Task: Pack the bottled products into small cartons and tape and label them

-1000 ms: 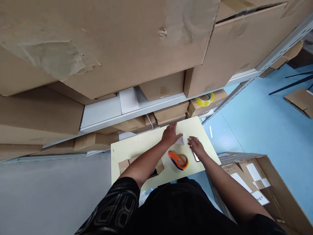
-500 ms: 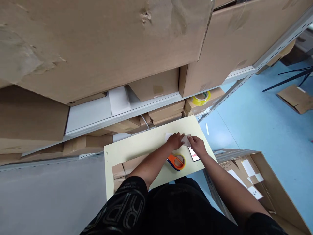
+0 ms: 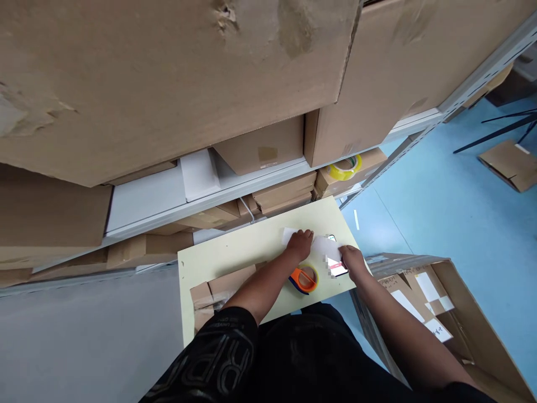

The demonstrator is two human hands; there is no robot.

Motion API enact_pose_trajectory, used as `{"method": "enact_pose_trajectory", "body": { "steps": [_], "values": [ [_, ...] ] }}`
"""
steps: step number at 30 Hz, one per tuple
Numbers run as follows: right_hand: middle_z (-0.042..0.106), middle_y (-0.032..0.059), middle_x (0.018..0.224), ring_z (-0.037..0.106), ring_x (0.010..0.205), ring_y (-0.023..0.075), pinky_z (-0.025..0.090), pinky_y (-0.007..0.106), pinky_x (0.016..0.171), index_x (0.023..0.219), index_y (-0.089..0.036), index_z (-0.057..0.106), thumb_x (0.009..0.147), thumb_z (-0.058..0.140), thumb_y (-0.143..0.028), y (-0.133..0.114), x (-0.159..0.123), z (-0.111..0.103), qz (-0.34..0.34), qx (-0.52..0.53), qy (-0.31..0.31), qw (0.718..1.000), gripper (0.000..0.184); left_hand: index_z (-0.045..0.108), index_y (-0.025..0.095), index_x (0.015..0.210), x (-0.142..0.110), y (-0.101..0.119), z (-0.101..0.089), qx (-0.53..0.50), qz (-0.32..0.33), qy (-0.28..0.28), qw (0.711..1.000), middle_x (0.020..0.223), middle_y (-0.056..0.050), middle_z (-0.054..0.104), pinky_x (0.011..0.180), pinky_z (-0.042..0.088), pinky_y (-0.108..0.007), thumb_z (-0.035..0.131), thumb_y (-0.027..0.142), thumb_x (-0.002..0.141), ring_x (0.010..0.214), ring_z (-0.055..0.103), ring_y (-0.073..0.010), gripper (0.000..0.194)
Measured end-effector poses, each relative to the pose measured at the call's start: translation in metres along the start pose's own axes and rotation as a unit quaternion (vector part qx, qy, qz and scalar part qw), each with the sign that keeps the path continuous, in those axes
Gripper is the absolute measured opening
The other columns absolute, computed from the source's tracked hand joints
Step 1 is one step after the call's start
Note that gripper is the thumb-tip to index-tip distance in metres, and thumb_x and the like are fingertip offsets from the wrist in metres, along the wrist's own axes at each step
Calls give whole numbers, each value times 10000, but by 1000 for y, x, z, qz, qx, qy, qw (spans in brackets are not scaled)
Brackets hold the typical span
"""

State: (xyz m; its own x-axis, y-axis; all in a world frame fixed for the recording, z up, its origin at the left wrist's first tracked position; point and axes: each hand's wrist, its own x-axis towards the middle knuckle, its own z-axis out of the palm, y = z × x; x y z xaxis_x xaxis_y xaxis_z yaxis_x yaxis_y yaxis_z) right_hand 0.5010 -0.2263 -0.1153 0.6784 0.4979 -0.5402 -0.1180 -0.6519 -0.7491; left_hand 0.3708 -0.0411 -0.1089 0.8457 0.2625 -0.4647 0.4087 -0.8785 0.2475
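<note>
Over the small pale table, my right hand (image 3: 353, 261) is closed on the edge of a white slip of paper (image 3: 327, 247). The slip partly covers a phone (image 3: 337, 268) with a lit screen. My left hand (image 3: 300, 246) is closed to the left of the slip, its fingertips bent together; what they hold, if anything, is too small to make out. Another piece of white paper (image 3: 287, 234) shows behind the left hand. Just below that hand lies an orange and blue tape dispenser (image 3: 298, 276) with a yellow-edged roll.
A flattened cardboard piece (image 3: 230, 281) lies on the left of the table (image 3: 247, 240). Behind stands a metal shelf (image 3: 146, 215) of cardboard boxes, with a yellow tape roll (image 3: 344, 168) on one. An open carton (image 3: 482, 313) stands to the right.
My hands have moved apart. The right hand has gone right and towards me with the slip, which was between both hands. More of the phone now shows.
</note>
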Motion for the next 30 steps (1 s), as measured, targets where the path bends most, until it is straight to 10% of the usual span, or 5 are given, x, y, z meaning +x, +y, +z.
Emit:
{"method": "enact_pose_trajectory", "body": {
  "steps": [7,13,20,25,30],
  "values": [
    [485,-15,497,483,466,182,383,321,473,618,-274,419,852,583,-574,0,-57,-42,39,33,5,999,414,420,163,1576,-7,1,-7,-70,-20,-9,997,1485,-196,531,1051,439,-464,505,210,974,1306,511,-347,609],
    [747,66,877,697,844,269,538,374,764,935,-244,723,976,550,-519,-41,-95,-66,-231,-112,95,962,327,632,209,1364,-24,-4,-41,-212,-50,-19,976,1296,-117,713,925,539,-355,343,377,1077,1135,680,-240,440],
    [770,79,1127,725,1068,268,593,454,967,1103,-286,739,946,586,-248,-96,-103,-47,-485,-103,95,863,222,680,156,913,-113,-7,-95,-753,-95,68,648,885,-125,764,741,584,-328,495,820,896,772,728,-200,690],
    [726,101,1275,668,1226,292,549,524,1077,1142,-275,710,896,627,-252,-126,-104,-12,-501,-55,22,863,261,660,165,729,-189,-5,-116,-784,-98,215,575,648,4,650,602,499,-230,888,509,679,573,591,-104,417],
    [717,131,1229,722,1083,286,608,457,916,1240,-235,614,851,706,-421,-153,-125,39,-275,130,-158,939,441,658,171,717,-253,-6,-121,-763,-116,357,527,614,22,627,607,488,-235,885,518,686,565,575,-102,417]
  ]
}}
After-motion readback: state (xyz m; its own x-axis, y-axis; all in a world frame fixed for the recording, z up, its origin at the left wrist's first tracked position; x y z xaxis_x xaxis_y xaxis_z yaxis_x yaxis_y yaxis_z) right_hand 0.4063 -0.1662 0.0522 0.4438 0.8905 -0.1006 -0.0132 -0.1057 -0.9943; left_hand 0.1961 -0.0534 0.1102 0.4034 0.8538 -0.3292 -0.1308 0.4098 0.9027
